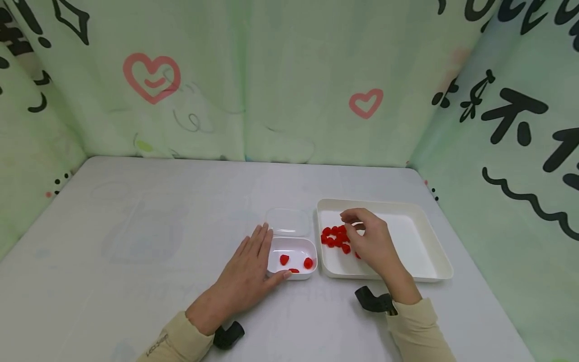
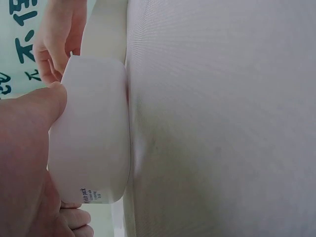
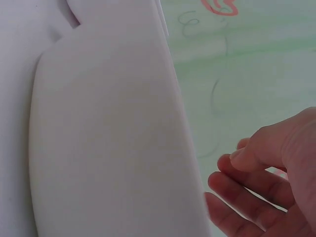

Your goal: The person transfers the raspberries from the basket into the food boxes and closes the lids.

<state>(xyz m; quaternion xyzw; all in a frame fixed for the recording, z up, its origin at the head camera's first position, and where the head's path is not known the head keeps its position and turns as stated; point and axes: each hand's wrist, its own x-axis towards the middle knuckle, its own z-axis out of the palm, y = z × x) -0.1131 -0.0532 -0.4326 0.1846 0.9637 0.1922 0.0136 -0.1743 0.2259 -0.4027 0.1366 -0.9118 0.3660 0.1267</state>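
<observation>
In the head view my left hand [image 1: 246,268], fingers straight, rests along the left side of a small white lidded box [image 1: 294,245]. Its thumb [image 2: 58,96] touches the box's near rim in the left wrist view. The box's clear lid [image 1: 287,221] is folded back. Inside lie a few small red lumps [image 1: 308,263]. My right hand [image 1: 372,239] is over the left part of a white tray [image 1: 418,241], above a cluster of red lumps [image 1: 330,242]. Its fingers are loosely bent; nothing shows between thumb [image 3: 244,159] and forefinger.
The tray stands right beside the box on a white table [image 1: 149,261]. Green printed curtains [image 1: 280,90] enclose the table at the back and both sides. Black wrist-camera mounts [image 1: 374,300] stick out near both sleeves.
</observation>
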